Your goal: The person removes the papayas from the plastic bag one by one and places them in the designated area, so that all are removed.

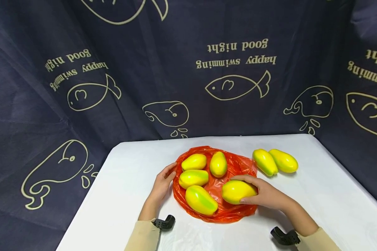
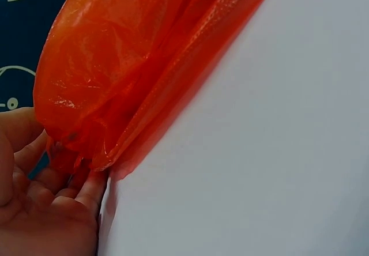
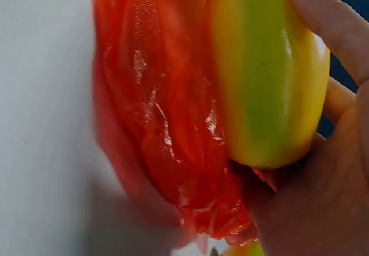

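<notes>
A red plastic bag [image 1: 214,190] lies spread on the white table, with several yellow-green papayas on it. My right hand [image 1: 264,193] grips one papaya [image 1: 237,191] over the bag's right side, thumb on the near side and fingers on the far side. In the right wrist view this papaya [image 3: 268,83] shows a green stripe, and the crumpled bag [image 3: 161,112] is beside it. At the bag's left edge is my left hand [image 1: 161,183]. The left wrist view shows its thumb and curled fingers around a gathered edge of the bag [image 2: 109,77].
Two more papayas, one [image 1: 265,162] leaning near the other [image 1: 283,160], lie on the table just right of the bag. Dark cloth [image 1: 182,69] with fish and whale drawings hangs behind and beside the white table [image 1: 138,164]. Each wrist wears a black band.
</notes>
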`<state>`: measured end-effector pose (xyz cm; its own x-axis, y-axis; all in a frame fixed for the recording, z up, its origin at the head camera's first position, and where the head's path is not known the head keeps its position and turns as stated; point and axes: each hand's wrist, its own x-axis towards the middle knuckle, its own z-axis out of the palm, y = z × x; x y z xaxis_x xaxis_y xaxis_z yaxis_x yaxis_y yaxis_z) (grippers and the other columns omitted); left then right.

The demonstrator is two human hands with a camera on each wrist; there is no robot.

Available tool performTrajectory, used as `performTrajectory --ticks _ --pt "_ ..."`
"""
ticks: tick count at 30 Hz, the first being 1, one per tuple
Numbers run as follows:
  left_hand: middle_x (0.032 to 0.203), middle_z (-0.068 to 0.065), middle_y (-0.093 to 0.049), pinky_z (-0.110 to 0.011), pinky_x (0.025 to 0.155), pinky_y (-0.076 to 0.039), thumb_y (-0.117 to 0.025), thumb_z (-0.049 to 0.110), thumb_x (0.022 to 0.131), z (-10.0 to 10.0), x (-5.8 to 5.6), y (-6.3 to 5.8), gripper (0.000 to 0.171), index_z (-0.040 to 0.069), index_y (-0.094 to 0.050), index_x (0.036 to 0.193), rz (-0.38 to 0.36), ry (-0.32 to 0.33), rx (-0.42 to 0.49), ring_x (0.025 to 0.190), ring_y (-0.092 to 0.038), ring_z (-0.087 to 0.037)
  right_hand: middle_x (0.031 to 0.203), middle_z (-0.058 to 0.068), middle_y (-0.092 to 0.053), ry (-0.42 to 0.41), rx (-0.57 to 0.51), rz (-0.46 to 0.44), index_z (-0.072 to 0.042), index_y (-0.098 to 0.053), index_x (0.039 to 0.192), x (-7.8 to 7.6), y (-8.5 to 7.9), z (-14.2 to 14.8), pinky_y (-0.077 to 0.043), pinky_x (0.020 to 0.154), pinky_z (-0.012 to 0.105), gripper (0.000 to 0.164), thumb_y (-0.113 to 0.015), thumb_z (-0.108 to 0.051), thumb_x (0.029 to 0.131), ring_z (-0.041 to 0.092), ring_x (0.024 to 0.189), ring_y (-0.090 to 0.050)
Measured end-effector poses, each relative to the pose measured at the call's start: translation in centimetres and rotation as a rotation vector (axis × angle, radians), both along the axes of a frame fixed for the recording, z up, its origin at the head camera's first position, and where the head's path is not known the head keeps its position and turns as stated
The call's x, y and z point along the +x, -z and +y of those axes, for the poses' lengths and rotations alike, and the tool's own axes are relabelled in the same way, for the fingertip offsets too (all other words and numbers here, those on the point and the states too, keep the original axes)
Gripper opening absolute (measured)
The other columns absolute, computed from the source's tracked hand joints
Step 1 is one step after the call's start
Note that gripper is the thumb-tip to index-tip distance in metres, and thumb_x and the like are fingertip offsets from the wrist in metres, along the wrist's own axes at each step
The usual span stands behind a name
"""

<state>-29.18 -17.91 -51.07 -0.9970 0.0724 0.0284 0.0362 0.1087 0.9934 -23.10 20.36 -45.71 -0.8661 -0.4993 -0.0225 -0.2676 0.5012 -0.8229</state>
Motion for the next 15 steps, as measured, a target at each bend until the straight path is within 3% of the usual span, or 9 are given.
performTrajectory --ticks 5,10,15 --pt "0.150 -0.011 -0.051 -0.048 0.118 -0.038 -0.053 0.014 0.103 0.1 -0.2 0.0 0.043 0.014 -0.052 0.146 0.000 -0.001 0.001 0.139 -0.047 -0.029 0.137 0.000 -0.059 0.099 -0.006 0.135 -0.034 -0.053 0.140 0.0 -0.6 0.5 -0.050 0.096 0.042 0.062 -0.079 -0.034 0.084 0.024 0.121 -0.050" --pt "0.149 -0.010 -0.052 -0.048 0.118 -0.038 -0.053 0.015 0.103 0.1 0.0 -0.1 0.042 0.015 -0.053 0.145 -0.007 -0.012 -0.003 0.138 -0.048 -0.029 0.143 0.006 -0.055 0.256 -0.003 0.221 -0.031 -0.052 0.143 -0.1 -1.2 1.0 -0.048 0.097 0.048 0.064 -0.078 -0.036 0.085 0.027 0.123 -0.048" --pt "0.149 -0.010 -0.052 -0.049 0.118 -0.037 -0.054 0.014 0.102 0.0 0.1 -0.2 0.042 0.016 -0.053 0.144 -0.006 -0.010 0.006 0.138 -0.048 -0.029 0.148 0.007 -0.050 0.391 -0.027 0.269 -0.025 -0.048 0.147 -0.2 -1.9 1.9 -0.047 0.095 0.027 0.066 -0.076 -0.033 0.088 0.014 0.121 -0.044"
